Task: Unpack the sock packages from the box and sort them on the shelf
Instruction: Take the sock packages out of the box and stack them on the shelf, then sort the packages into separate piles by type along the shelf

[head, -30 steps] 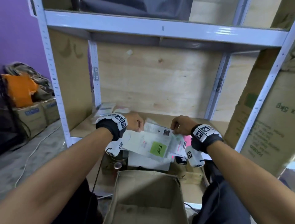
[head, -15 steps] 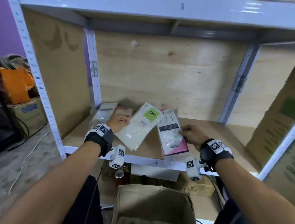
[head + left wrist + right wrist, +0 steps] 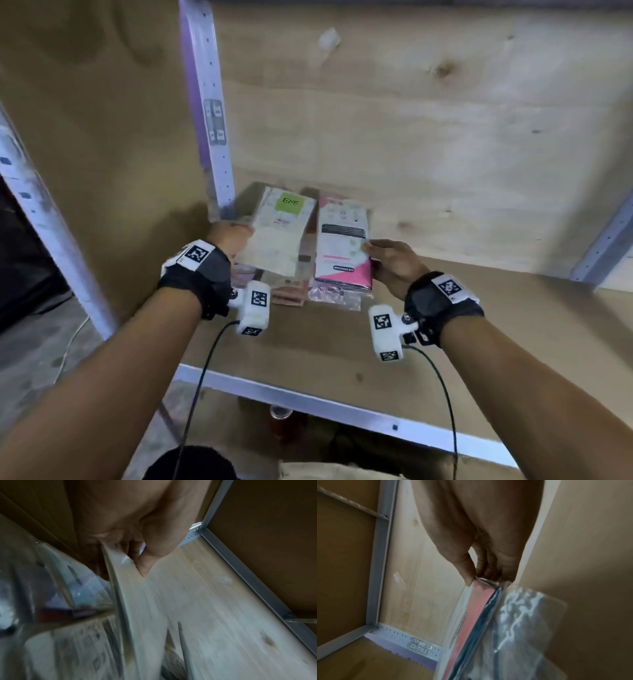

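Note:
My left hand pinches the left edge of a white sock package with a green ENE label, held over the back left corner of the wooden shelf. In the left wrist view, the thumb presses on the white package. My right hand pinches the right edge of a pink and white sock package beside the first one. The right wrist view shows that pink package edge-on between thumb and fingers. Other clear-wrapped packages lie on the shelf under both.
A plywood back wall and side wall close the shelf bay. A white perforated upright stands at the back left corner. The shelf's metal front rail runs below my wrists. A small reddish can sits under the shelf.
Both hands have carried their packages from above the box up and deep into the shelf's back left corner. The head view has closed in on the shelf, and the box is out of sight.

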